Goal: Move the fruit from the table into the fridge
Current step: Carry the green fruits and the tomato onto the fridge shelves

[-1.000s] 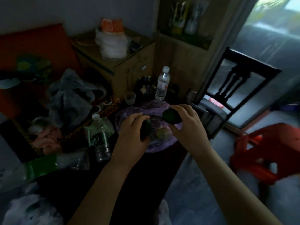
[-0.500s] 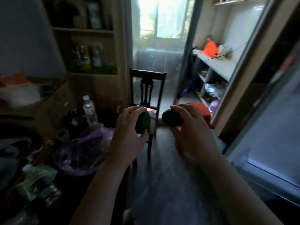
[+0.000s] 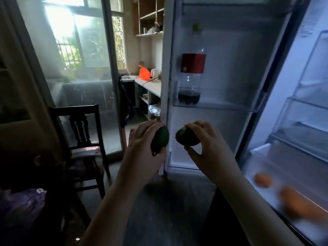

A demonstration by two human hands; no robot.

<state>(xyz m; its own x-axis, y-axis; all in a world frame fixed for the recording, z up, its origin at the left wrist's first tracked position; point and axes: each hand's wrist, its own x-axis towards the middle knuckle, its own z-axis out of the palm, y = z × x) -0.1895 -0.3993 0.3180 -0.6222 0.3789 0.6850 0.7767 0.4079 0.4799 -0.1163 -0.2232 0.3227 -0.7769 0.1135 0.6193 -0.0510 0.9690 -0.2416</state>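
My left hand (image 3: 142, 148) grips a dark green fruit (image 3: 160, 139), partly hidden by my fingers. My right hand (image 3: 207, 144) pinches a second dark green fruit (image 3: 187, 138) between fingertips and thumb. Both are held up side by side at chest height, in front of the open fridge door (image 3: 230, 77). The lit fridge interior (image 3: 291, 157) lies to the right of my right hand. Two orange fruits, one (image 3: 262, 180) small and one (image 3: 300, 204) larger and blurred, lie on its lower shelf.
A nearly empty cola bottle (image 3: 192, 68) stands on the door shelf (image 3: 213, 106). A dark wooden chair (image 3: 83, 139) stands at the left by a glass door (image 3: 85, 77). A purple plastic bag (image 3: 19, 206) shows at the lower left. A counter (image 3: 149, 84) runs behind.
The view has swung right from the cluttered table to the open fridge. Both hands have carried the green fruits along, held side by side the whole time.
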